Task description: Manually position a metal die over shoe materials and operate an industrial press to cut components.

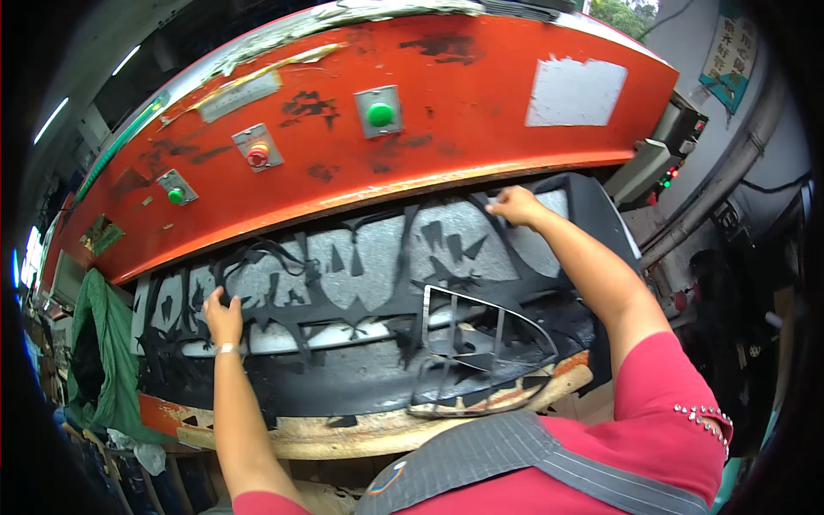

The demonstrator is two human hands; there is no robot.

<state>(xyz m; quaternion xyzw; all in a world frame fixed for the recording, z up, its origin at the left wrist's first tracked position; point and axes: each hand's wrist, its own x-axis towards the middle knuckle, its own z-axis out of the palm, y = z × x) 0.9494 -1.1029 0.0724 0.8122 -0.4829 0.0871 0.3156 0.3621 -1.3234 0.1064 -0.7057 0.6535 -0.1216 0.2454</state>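
A black sheet [386, 311] with large cut-out openings lies across the press bed, and pale grey board shows through the gaps. My left hand [225, 321] is over the sheet's left part, thumb and fingers apart, with nothing clearly held. At the far right edge, my right hand [518, 207] has its fingertips pinched together on a narrow strip of the same sheet. Between my arms, nearer to me, a metal cutting die [427, 319] with a curved outline and inner bars rests on the black material. Small black offcuts [463, 246] are scattered over the board.
The orange press beam [472, 94] spans the far side above the bed, carrying green buttons [380, 114] and a red button [257, 154]. A worn wooden edge [360, 432] borders the bed near me. Green cloth [107, 360] hangs at left; pipes [712, 202] stand at right.
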